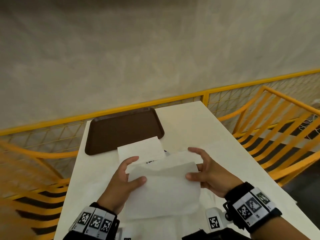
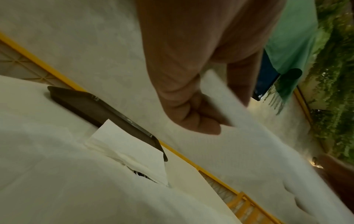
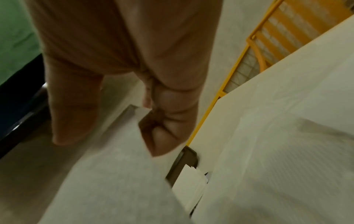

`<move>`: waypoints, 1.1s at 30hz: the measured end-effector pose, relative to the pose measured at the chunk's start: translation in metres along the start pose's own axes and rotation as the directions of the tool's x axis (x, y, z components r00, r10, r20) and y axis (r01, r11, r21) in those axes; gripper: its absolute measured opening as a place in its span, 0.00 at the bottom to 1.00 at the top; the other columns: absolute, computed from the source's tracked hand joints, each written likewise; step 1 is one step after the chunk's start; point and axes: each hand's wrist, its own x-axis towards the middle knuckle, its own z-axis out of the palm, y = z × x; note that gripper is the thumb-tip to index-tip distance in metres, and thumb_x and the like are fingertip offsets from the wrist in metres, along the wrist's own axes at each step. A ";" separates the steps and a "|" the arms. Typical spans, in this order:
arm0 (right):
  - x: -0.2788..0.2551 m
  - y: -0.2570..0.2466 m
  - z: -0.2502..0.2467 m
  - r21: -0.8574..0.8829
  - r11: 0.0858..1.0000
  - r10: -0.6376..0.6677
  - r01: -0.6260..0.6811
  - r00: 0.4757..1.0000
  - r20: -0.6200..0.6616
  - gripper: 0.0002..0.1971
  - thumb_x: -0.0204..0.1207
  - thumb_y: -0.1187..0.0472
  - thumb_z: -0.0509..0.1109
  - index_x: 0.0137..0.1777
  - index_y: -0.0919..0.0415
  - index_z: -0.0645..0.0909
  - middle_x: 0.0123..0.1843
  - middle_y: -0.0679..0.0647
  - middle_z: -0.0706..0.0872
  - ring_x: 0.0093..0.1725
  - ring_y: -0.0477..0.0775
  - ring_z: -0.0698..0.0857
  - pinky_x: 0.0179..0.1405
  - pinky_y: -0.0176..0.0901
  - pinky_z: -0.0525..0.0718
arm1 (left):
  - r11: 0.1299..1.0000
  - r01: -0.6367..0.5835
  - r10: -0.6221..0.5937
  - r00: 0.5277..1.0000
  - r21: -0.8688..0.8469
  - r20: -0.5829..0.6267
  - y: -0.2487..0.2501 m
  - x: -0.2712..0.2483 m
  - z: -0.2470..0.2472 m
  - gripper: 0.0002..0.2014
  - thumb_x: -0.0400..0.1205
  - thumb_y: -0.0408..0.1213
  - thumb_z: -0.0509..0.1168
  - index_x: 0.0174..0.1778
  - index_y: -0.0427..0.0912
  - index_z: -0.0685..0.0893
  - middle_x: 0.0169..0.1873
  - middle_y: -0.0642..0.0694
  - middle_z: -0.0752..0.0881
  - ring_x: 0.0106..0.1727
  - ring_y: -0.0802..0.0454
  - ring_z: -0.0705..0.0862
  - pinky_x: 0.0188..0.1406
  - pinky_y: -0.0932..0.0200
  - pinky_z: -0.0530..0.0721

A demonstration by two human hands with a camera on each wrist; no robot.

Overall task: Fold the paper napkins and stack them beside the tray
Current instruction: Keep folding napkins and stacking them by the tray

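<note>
Head view: left hand [image 1: 123, 179] and right hand [image 1: 206, 172] are pinching a white napkin [image 1: 164, 186], thumbs on top, lifted off the white surface [image 1: 199, 129]. Beyond the fingers [image 1: 132, 160], folded napkins [image 1: 141, 149] are lying w/ a far edge over the brown tray [image 1: 121, 129].

Left wrist: thumb and fingers [image 2: 199, 121] are closing on the napkin edge.

Right wrist: same pinch, blurred.

Risk: thin paper could tear or fold crooked if the hands are pulling unevenly. Dark print by the stack, unreadable.

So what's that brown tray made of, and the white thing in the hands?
The tray looks like hard plastic: smooth brown, molded raised rim, dull sheen. The napkin looks like thin soft paper: matte white, bending and creasing where both hands hold it.
</note>
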 end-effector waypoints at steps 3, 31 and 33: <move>0.006 0.011 0.004 -0.189 0.981 -0.048 0.028 0.994 -0.101 0.22 0.61 0.69 0.84 0.56 0.58 0.86 0.52 0.66 0.89 0.49 0.61 0.90 0.55 0.54 0.88 | 0.997 -0.026 0.034 0.993 0.071 -0.116 -0.003 0.000 0.000 0.19 0.68 0.33 0.80 0.51 0.56 0.88 0.51 0.39 0.90 0.52 0.35 0.88 0.56 0.37 0.86; 0.131 0.025 0.025 -0.293 0.926 0.217 -0.239 0.970 -0.105 0.18 0.71 0.65 0.78 0.57 0.55 0.77 0.57 0.58 0.87 0.55 0.59 0.88 0.46 0.48 0.90 | 0.950 0.311 -0.284 0.868 0.001 -0.407 -0.035 0.086 -0.056 0.10 0.81 0.49 0.67 0.52 0.48 0.84 0.55 0.40 0.87 0.55 0.39 0.86 0.47 0.46 0.84; 0.150 0.026 0.025 -0.343 0.904 0.208 -0.255 0.964 -0.168 0.11 0.72 0.66 0.76 0.52 0.58 0.80 0.57 0.58 0.87 0.55 0.58 0.87 0.46 0.47 0.90 | 0.944 0.324 -0.322 0.863 -0.062 -0.388 -0.035 0.098 -0.061 0.11 0.80 0.44 0.70 0.56 0.46 0.82 0.55 0.40 0.87 0.55 0.38 0.87 0.49 0.46 0.85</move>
